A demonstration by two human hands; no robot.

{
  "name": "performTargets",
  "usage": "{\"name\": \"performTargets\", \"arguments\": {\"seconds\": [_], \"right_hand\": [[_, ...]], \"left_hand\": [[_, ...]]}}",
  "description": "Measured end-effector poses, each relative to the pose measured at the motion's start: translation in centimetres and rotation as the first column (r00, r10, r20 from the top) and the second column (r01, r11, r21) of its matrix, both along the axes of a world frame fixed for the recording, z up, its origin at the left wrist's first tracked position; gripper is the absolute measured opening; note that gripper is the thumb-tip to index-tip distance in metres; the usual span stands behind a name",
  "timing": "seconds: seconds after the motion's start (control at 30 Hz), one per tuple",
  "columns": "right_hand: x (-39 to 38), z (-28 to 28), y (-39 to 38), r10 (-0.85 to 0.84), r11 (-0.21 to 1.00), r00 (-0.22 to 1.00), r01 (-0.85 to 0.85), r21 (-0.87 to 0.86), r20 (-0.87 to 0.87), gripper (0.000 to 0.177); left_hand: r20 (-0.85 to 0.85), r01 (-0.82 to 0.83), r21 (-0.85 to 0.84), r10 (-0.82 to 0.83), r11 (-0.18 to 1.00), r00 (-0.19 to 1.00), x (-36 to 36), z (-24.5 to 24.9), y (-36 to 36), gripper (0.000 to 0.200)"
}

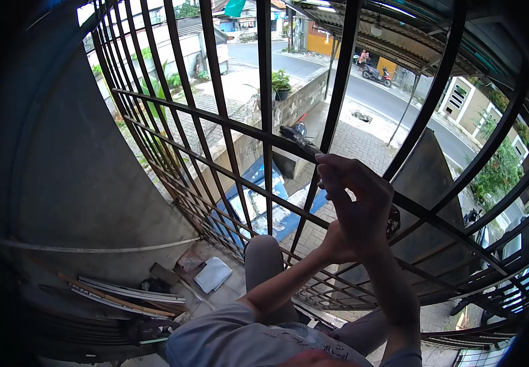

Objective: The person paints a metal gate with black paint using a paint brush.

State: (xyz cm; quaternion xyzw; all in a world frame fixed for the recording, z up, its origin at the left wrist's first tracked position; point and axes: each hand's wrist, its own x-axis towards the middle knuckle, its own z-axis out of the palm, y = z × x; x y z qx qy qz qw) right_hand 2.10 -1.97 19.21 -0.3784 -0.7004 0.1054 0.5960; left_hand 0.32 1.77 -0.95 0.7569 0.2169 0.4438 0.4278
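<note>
My right hand (pixel 359 186) is pinched around the thin handle of a dark-tipped brush (pixel 301 139). The brush tip lies at a horizontal bar of the dark metal grille (pixel 227 124), close to an upright bar. Below it, my left hand (pixel 338 244) reaches behind my right wrist, and its fingers are hidden. A dark rounded object with light and reddish marks (pixel 393 221) shows just past my right wrist; whether my left hand holds it cannot be made out.
Grey sheet wall (pixel 117 165) at left. Long strips (pixel 123 296) and a folded white item (pixel 213 274) lie on the floor below. Beyond the bars are a blue, worn surface (pixel 258 202), a potted plant (pixel 281 85), a road (pixel 368 92), a parked motorbike (pixel 377 76) and a person (pixel 363 57).
</note>
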Motion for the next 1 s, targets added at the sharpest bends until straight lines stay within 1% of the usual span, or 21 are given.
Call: {"name": "performTargets", "arguments": {"seconds": [0.03,0.1,0.13,0.2,0.23,0.3,0.33,0.4,0.43,0.47,0.5,0.57,0.63,0.67,0.77,0.8,0.83,0.9,0.93,1.0], "right_hand": [[-0.1,-0.2,0.2,0.001,1.0,1.0,-0.001,0.001,0.001,0.022],[-0.3,-0.4,0.5,0.005,0.999,1.0,-0.006,-0.043,-0.014,0.025],[-0.4,-0.4,0.5,0.007,0.999,1.0,-0.008,-0.045,-0.011,0.025],[-0.6,-0.5,0.5,-0.084,0.995,0.995,0.087,-0.057,0.057,0.026],[-0.7,-0.5,0.6,-0.085,0.994,0.995,0.088,-0.059,0.058,0.026],[-0.9,-0.5,0.8,-0.143,0.99,0.983,0.144,-0.003,0.116,0.026],[-1.1,-0.5,1.1,-0.143,0.989,0.983,0.145,-0.006,0.116,0.026],[-1.5,-0.6,1.7,-0.145,0.989,0.979,0.138,0.055,0.141,0.025],[-1.8,-0.6,2.0,-0.143,0.989,0.98,0.137,0.055,0.141,0.025],[-2.3,-0.6,2.3,-0.142,0.988,0.977,0.13,0.08,0.157,0.025],[-2.7,-0.6,2.4,-0.141,0.987,0.975,0.124,0.106,0.172,0.024],[-3.4,-0.7,2.4,-0.119,0.99,0.973,0.102,0.097,0.196,0.024],[-3.9,-1.4,2.3,-0.114,0.981,0.96,0.069,0.179,0.256,0.025],[-3.6,-1.7,2.2,-0.11,0.975,0.96,0.054,0.214,0.259,0.025],[-2.0,-1.8,1.6,-0.134,0.973,0.969,0.089,0.214,0.208,0.025],[-1.6,-1.1,1.2,-0.176,0.97,0.955,0.127,0.209,0.237,0.025],[-1.8,-0.9,1.3,-0.173,0.97,0.955,0.124,0.208,0.239,0.025],[-2.7,-0.3,1.8,-0.122,0.974,0.966,0.072,0.215,0.229,0.025],[-3.1,-0.6,2.2,-0.105,0.975,0.951,0.041,0.217,0.29,0.026],[-3.5,-1.8,2.4,-0.096,0.964,0.948,0.013,0.266,0.302,0.027]], "left_hand": [[0.001,-0.001,0.001,0.001,1.0,1.0,0.1,-0.1,-0.1,0.083],[0.049,0.025,-0.19,-0.016,0.982,0.999,0.2,0.0,-0.2,0.089],[0.052,0.024,-0.191,-0.014,0.981,0.999,0.3,-0.2,-0.2,0.089],[0.274,0.105,-0.091,-0.076,0.99,0.959,0.4,-0.2,-0.2,0.091],[0.275,0.106,-0.092,-0.077,0.99,0.959,0.3,0.0,-0.1,0.091],[0.371,0.13,-0.061,-0.098,0.99,0.923,0.4,0.4,-0.2,0.088],[0.372,0.13,-0.063,-0.098,0.989,0.923,0.5,0.0,-0.2,0.088],[0.373,0.246,-0.019,-0.222,0.969,0.901,1.2,-2.0,0.2,0.08],[0.373,0.245,-0.019,-0.22,0.969,0.901,1.7,-3.8,0.6,0.08],[0.316,0.186,0.061,-0.196,0.981,0.928,2.4,-6.1,1.1,0.076],[0.26,0.131,0.144,-0.165,0.981,0.951,2.4,-6.5,1.1,0.073],[0.257,0.138,0.14,-0.171,0.981,0.951,2.6,-7.1,1.3,0.073],[0.251,0.147,0.131,-0.177,0.98,0.952,2.3,-7.1,1.2,0.072],[0.247,0.151,0.128,-0.179,0.98,0.952,2.1,-7.0,1.2,0.072],[0.237,0.154,0.119,-0.179,0.981,0.955,2.3,-6.2,2.2,0.072],[0.237,0.154,0.115,-0.178,0.981,0.955,2.4,-6.2,2.0,0.072],[0.238,0.155,0.11,-0.178,0.982,0.955,2.1,-6.4,1.9,0.072],[0.233,0.166,0.095,-0.184,0.982,0.955,3.8,-5.9,1.9,0.071],[0.229,0.174,0.089,-0.191,0.981,0.954,3.2,-6.0,1.8,0.071],[0.22,0.191,0.082,-0.204,0.978,0.954,2.0,-6.3,1.6,0.071]]}}
